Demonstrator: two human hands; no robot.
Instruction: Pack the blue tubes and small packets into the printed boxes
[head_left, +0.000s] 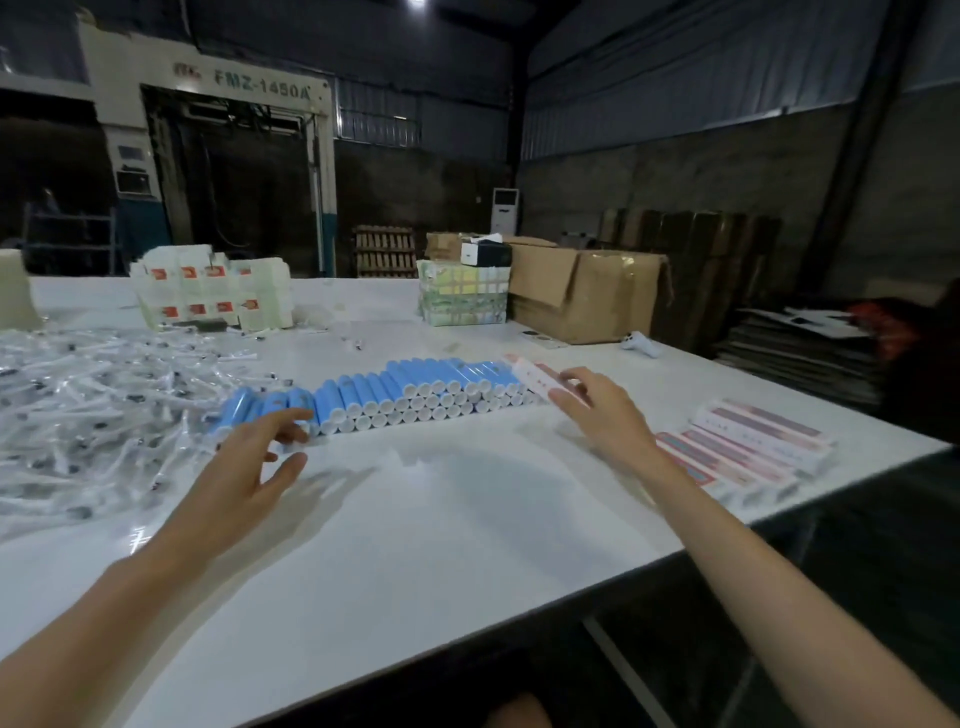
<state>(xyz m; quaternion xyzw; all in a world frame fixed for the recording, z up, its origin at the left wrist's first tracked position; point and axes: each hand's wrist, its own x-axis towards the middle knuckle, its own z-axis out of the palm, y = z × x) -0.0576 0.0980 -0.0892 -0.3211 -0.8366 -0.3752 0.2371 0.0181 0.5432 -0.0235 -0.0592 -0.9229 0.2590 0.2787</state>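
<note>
Between the two hands, a little beyond them, the blue tubes (415, 387) lie in a long stacked row on the smooth, glossy white table (415, 545). They are round cylinders with a shiny blue skin, and their white open ends face the person.

The left hand (249, 467) is released, with fingers spread and slightly bent. It holds nothing, and its fingertips are at the left end of the row. The right hand (602, 415) grasps one printed box (530, 375), a long narrow carton, white with red marks, at the right end of the row.

To the left of the left hand lies a loose heap of small packets (78, 410), thin, clear and crinkled. To the right of the right hand lie more printed boxes (748, 441), side by side near the table edge. Far beyond the right hand stands a brown cardboard carton (587, 296) with open flaps.
</note>
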